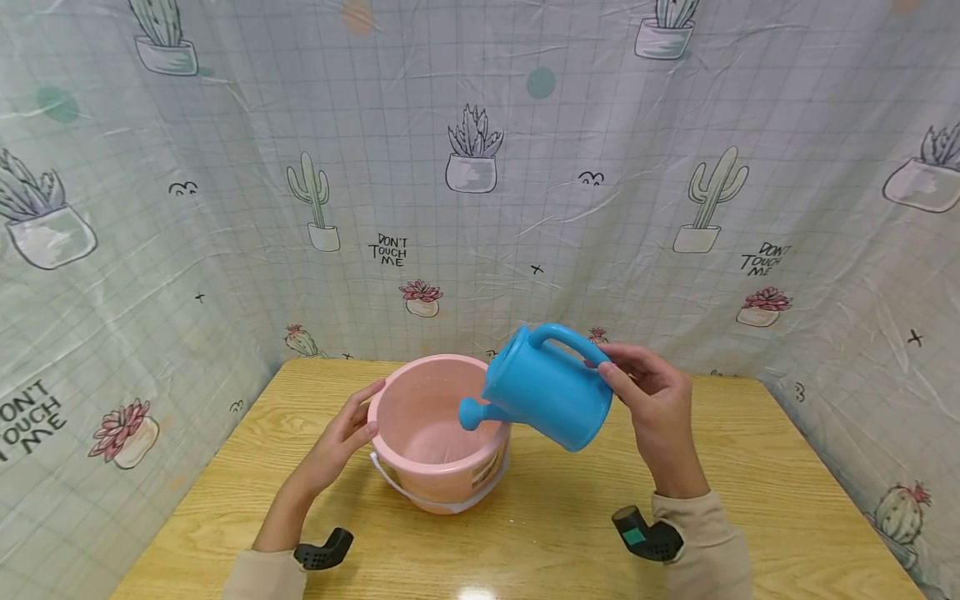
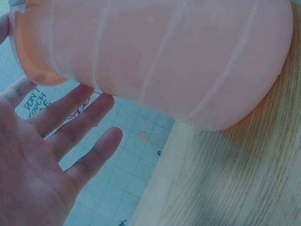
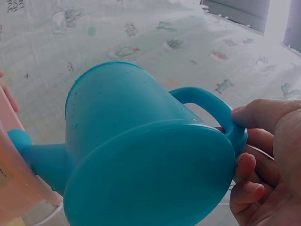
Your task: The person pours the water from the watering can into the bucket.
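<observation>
A blue watering can (image 1: 551, 387) is held tilted by my right hand (image 1: 660, 400), its round spout head (image 1: 471, 413) over the inside of a pink bucket (image 1: 442, 468). In the right wrist view, the thumb and fingers of that hand (image 3: 275, 160) grip the lower part of the can's loop handle (image 3: 214, 106). Water drops dot the can's side. The bucket stands upright on the table. My left hand (image 1: 333, 446) touches its left side by the rim, and the left wrist view shows the fingers (image 2: 89, 113) extended along the outer wall.
The bucket's white carrying handle (image 1: 450, 505) hangs down in front. Everything stands on a wood-grain table (image 1: 570, 533). A cactus-print curtain (image 1: 525, 225) surrounds the table at the back and sides. Black wrist devices (image 1: 324, 550) are worn on both arms.
</observation>
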Available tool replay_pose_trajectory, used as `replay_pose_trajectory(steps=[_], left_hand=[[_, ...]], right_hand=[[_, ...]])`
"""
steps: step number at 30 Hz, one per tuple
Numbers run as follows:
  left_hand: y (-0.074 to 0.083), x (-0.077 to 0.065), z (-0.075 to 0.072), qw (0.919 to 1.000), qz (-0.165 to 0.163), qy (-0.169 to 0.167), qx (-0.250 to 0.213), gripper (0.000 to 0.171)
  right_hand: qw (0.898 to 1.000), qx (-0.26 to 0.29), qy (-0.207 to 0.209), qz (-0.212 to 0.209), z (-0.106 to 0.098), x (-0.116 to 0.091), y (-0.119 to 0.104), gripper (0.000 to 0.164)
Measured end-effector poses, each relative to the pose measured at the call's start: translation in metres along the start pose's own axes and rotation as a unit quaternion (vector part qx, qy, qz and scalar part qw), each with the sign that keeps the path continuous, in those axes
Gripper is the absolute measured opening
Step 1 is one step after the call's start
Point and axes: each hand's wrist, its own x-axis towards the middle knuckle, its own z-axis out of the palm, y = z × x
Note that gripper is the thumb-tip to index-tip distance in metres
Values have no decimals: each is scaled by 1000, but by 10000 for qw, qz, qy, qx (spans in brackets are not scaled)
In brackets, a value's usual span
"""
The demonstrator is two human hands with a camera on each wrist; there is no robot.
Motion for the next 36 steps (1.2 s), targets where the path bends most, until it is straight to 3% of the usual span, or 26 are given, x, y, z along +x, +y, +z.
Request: replay_pose_trajectory(steps=[23,36], left_hand=[[0,0,0,10000,-28,26,33,57],[0,0,0,10000,-8,30,8,57]], right_hand=[[9999,-116,-38,-7,2,3,-3,33],[9999,-140,-71,6,1,3,-2,26]])
